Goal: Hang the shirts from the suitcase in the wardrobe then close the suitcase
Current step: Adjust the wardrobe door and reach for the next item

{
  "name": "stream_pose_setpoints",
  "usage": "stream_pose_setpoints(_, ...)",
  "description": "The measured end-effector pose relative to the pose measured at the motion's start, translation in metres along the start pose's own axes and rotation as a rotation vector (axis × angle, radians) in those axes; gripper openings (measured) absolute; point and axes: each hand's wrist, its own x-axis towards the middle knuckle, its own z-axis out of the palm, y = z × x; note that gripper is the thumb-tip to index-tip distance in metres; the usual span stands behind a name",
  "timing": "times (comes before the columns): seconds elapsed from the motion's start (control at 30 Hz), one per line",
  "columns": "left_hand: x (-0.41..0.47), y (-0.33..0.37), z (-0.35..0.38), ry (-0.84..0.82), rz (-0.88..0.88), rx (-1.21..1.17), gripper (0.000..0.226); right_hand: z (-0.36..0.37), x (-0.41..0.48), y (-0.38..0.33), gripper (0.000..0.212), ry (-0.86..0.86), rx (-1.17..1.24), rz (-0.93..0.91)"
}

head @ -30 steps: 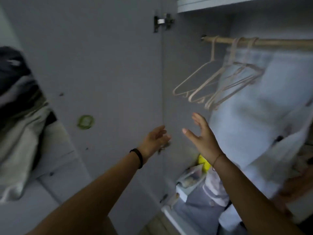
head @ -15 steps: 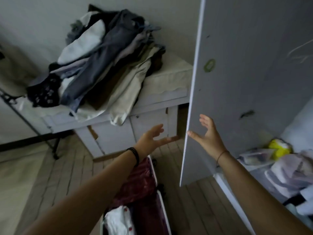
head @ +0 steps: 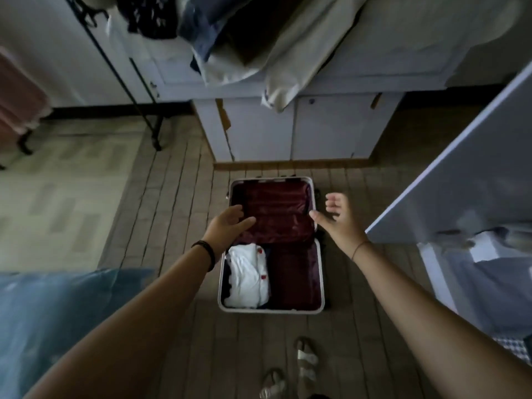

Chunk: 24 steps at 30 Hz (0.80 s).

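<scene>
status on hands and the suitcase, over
Left hand and right hand open, empty, over the white-rimmed maroon-lined suitcase. Suitcase open on floor; folded white shirt with red marks in its near half. White wardrobe door open at right.

An opened suitcase [head: 267, 310] lies flat on the floor [head: 178, 197] at the centre, one half farther away, one nearer. A folded shirt [head: 247, 276] sits in the left part of the nearer half. Behind the suitcase stands a counter [head: 331, 131], with a pile of clothes [head: 259, 33] on top and spilling over its front edge. A wardrobe door [head: 460, 180] stands to the right. A rug [head: 57, 191] lies to the left. The left hand [head: 227, 226] hovers over the farther half's left edge, the right hand [head: 339, 217] just beside its right edge. Two sandalled feet [head: 306, 361] stand before the suitcase.
</scene>
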Motion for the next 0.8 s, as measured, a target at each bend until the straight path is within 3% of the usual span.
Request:
stream_pose_setpoints(0.27,0.062,-0.202,0.008,0.218,-0.268,-0.040,0.040,0.136,0.035,0.157,0.048,-0.196,-0.087,0.176)
stream_pose_setpoints(0.4,0.097,-0.311,0.030,0.273,-0.403,-0.165,0.051,0.205,0.045,0.251,0.054,-0.269,-0.085,0.278)
stream_pose_setpoints(0.57,0.153,-0.433,0.059,0.225,-0.430,-0.214,0.056,0.284,0.066,0.363,0.060,-0.292,-0.050,0.317)
stream_pose_setpoints(0.73,0.230,-0.553,0.080,0.198,-0.354,-0.177,0.103,0.350,0.105,0.465,0.063,-0.312,-0.004,0.308)
stream_pose_setpoints(0.8,0.257,-0.580,0.084,0.204,-0.328,-0.191,0.100,0.370,0.126,0.499,0.063,-0.298,0.015,0.296)
